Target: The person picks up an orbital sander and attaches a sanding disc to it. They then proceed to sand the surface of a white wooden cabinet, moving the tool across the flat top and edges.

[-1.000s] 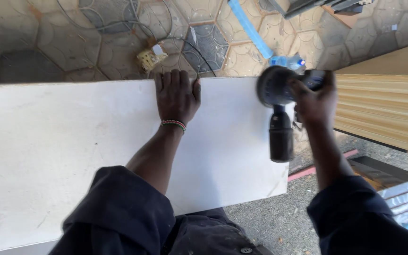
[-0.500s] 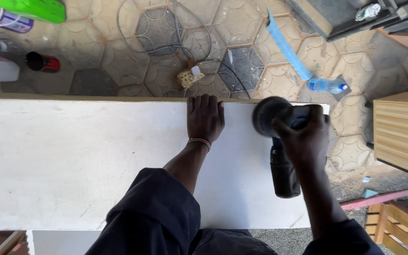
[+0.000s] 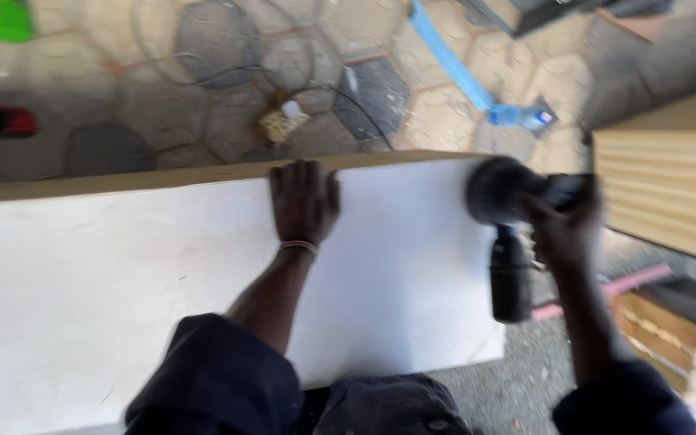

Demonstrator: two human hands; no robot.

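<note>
A long white board (image 3: 98,274) lies across the view in front of me. My left hand (image 3: 304,201) rests flat on it, fingers spread over the far edge, a beaded band on the wrist. My right hand (image 3: 561,225) grips a dark power sander (image 3: 499,209) at the board's right end, its round pad on the far right corner and its black body (image 3: 511,278) pointing back toward me. The frame is motion-blurred.
Patterned floor tiles lie beyond the board, with a cable and a small yellow plug block (image 3: 282,121), a blue strip (image 3: 449,56) and a plastic bottle (image 3: 517,115). A striped wooden cabinet (image 3: 670,193) stands at the right, with stacked wood (image 3: 662,338) below it.
The sander and my right hand have shifted right, to the board's end corner. My left hand stays flat on the far edge. The view has swung and blurred.
</note>
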